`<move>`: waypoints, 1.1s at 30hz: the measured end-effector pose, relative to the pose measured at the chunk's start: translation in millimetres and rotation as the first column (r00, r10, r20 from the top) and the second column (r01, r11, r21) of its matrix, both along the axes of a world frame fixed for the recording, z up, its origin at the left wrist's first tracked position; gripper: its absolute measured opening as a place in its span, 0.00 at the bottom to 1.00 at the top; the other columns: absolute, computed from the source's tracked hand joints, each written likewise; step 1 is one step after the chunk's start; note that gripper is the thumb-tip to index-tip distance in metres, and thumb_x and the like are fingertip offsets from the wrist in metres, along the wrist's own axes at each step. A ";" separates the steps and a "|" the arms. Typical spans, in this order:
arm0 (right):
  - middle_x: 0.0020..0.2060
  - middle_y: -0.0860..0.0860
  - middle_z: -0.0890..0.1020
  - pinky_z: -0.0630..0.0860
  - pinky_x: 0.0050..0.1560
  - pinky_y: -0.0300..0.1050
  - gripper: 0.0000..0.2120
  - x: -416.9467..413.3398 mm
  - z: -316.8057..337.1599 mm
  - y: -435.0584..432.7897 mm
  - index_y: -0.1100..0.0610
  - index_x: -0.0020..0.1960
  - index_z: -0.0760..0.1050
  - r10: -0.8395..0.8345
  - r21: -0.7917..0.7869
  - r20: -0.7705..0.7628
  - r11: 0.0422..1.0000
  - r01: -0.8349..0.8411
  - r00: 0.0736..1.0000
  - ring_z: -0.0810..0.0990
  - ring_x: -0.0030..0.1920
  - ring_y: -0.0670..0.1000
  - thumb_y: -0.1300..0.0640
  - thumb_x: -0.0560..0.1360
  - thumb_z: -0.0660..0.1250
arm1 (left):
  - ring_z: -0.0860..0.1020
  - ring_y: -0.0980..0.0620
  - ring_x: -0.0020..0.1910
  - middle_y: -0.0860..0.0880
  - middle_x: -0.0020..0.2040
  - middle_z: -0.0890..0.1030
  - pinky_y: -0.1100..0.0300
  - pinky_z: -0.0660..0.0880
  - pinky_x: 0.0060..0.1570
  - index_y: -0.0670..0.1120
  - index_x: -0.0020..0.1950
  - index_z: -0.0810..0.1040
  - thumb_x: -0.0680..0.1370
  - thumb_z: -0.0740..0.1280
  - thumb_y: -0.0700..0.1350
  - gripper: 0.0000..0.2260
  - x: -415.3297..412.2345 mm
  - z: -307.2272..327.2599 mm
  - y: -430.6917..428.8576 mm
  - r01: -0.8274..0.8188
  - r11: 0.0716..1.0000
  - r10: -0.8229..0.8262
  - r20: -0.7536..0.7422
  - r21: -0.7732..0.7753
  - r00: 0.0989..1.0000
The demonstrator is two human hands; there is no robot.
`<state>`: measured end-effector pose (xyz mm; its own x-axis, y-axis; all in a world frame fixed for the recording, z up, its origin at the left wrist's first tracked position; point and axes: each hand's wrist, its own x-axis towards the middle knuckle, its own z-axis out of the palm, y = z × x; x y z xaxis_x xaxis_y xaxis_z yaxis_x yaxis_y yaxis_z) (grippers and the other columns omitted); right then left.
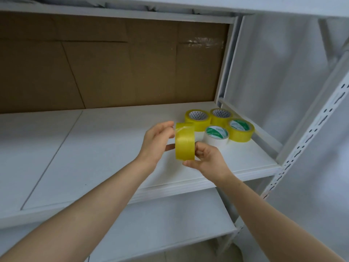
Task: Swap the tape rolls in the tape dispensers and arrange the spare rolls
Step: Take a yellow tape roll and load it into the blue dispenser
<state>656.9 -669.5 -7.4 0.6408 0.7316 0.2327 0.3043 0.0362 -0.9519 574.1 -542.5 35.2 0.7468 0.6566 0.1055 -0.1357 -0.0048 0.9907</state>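
A yellow tape roll (185, 141) stands on edge in the air above the white shelf (94, 148), held between both hands. My left hand (156, 142) grips its left side, thumb and fingers at the rim. My right hand (207, 157) holds its lower right side with curled fingers. Behind it, at the shelf's right end, lie flat three yellow rolls (198, 119) (221, 116) (240, 130) and one white roll (216, 136). No tape dispenser is in view.
Brown cardboard (113, 63) backs the shelf. A white perforated upright (311, 133) and a slanted brace stand at the right. A lower shelf (160, 224) lies beneath. A white sheet (283, 72) hangs behind the rack.
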 end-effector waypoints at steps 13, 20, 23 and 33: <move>0.54 0.60 0.81 0.76 0.60 0.50 0.14 -13.7 -4.6 11.0 0.62 0.59 0.75 0.100 0.122 -0.241 0.990 -0.072 0.965 0.80 0.55 0.55 0.68 0.74 0.65 | 0.79 0.53 0.43 0.49 0.49 0.79 0.65 0.78 0.47 0.42 0.61 0.77 0.73 0.69 0.33 0.18 -14.0 -6.6 3.5 0.031 0.989 -0.025 -0.046 0.145 0.999; 0.43 0.46 0.84 0.78 0.51 0.40 0.14 -10.7 -6.9 11.4 0.55 0.52 0.77 0.129 0.094 -0.185 0.989 -0.113 0.974 0.82 0.46 0.44 0.71 0.72 0.66 | 0.76 0.59 0.45 0.54 0.44 0.76 0.68 0.73 0.51 0.45 0.50 0.83 0.71 0.72 0.37 0.09 -15.5 -7.4 12.7 -0.050 0.883 0.048 0.015 0.466 0.999; 0.42 0.45 0.84 0.78 0.53 0.40 0.14 -12.5 -7.9 11.9 0.55 0.51 0.77 0.121 0.098 -0.181 0.990 -0.105 0.976 0.82 0.46 0.45 0.71 0.72 0.66 | 0.76 0.54 0.45 0.53 0.44 0.74 0.62 0.74 0.51 0.40 0.48 0.83 0.73 0.70 0.37 0.05 -12.1 -10.9 15.5 -0.044 0.808 0.053 0.001 0.587 0.999; 0.43 0.48 0.84 0.78 0.51 0.38 0.13 -17.9 3.3 19.4 0.56 0.53 0.76 0.154 0.161 -0.250 0.980 -0.116 0.956 0.82 0.47 0.44 0.70 0.74 0.63 | 0.74 0.48 0.51 0.46 0.52 0.78 0.60 0.69 0.46 0.43 0.50 0.78 0.77 0.55 0.51 0.16 -14.2 -11.5 17.8 -0.067 0.426 0.086 0.033 0.902 0.996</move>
